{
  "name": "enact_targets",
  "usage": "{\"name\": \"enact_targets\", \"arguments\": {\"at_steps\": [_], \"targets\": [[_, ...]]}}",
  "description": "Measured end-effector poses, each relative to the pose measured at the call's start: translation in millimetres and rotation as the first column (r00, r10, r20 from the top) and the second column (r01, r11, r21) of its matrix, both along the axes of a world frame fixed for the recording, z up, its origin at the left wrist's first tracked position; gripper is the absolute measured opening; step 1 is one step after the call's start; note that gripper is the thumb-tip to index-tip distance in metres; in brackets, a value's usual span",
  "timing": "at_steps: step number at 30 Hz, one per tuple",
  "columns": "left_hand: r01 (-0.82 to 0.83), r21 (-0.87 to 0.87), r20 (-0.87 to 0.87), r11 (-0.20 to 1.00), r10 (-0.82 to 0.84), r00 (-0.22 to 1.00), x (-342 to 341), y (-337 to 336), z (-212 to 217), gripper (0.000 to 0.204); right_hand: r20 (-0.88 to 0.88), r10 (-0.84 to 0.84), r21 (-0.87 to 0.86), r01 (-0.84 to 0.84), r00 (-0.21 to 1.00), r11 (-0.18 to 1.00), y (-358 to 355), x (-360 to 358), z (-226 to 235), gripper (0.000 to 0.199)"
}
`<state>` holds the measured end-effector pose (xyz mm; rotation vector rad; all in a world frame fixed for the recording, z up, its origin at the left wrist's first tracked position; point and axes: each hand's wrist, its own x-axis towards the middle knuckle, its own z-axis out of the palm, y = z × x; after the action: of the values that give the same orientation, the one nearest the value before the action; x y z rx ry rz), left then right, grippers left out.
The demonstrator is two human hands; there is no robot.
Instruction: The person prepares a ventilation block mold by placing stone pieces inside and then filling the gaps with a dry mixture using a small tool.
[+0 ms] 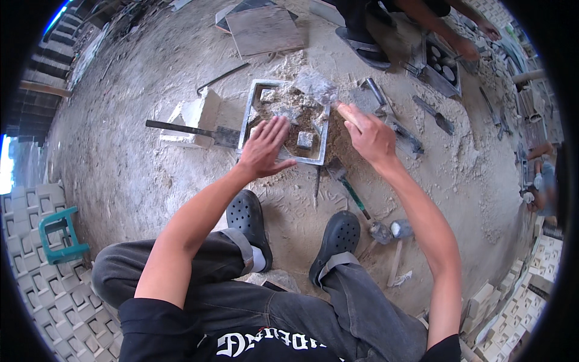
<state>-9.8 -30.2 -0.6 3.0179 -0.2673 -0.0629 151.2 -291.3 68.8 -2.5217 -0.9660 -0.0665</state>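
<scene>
A rectangular metal mould frame (248, 108) lies on the dusty ground in front of my feet, with sandy mix and small pale blocks (305, 140) inside it. My left hand (265, 148) is open, palm down and fingers stretched, over the near left part of the frame; whether it touches the mix I cannot tell. In my closed right hand (369, 136) is the wooden handle of a trowel (316, 86). Its wide, dust-coated blade reaches over the frame's far right corner.
A long-handled flat tool (187, 128) rests across a white block (205, 108), left of the frame. A green-handled scraper (353, 193) and a hammer (379, 232) lie nearer me. Beyond, another person's hand (464, 49) works by a second mould (440, 63). Left stands a teal stool (60, 235).
</scene>
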Motion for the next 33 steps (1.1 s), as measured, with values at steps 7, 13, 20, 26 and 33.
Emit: {"name": "enact_targets", "arguments": {"at_steps": [7, 13, 20, 26, 33], "targets": [[-0.359, -0.002, 0.047, 0.933, 0.358, 0.932, -3.7, 18.3, -8.5, 0.114, -0.121, -0.085, -0.117, 0.071, 0.989, 0.991, -21.7, -50.3, 4.2, 0.048], [-0.108, -0.181, 0.230, 0.978, 0.149, 0.962, 6.6, -13.9, -2.6, 0.112, -0.156, -0.066, -0.112, 0.049, 0.986, 0.993, -17.9, -69.6, 0.0, 0.051], [0.521, -0.210, 0.317, 0.827, -0.446, 0.837, 24.3, -34.0, 5.1, 0.093, -0.091, 0.015, -0.024, -0.017, 0.996, 1.000, -12.0, -47.1, -3.4, 0.050], [0.043, -0.356, 0.424, 0.933, 0.121, 0.898, 58.6, 0.3, 5.5, 0.088, -0.286, -0.031, -0.134, -0.008, 0.958, 0.991, 42.7, -6.3, -0.7, 0.041], [-0.435, -0.620, 0.334, 0.653, 0.721, 0.607, 70.4, 53.6, -19.6, 0.076, -0.172, 0.075, -0.082, -0.091, 0.982, 0.992, 60.5, -36.1, -2.8, 0.043]]}}
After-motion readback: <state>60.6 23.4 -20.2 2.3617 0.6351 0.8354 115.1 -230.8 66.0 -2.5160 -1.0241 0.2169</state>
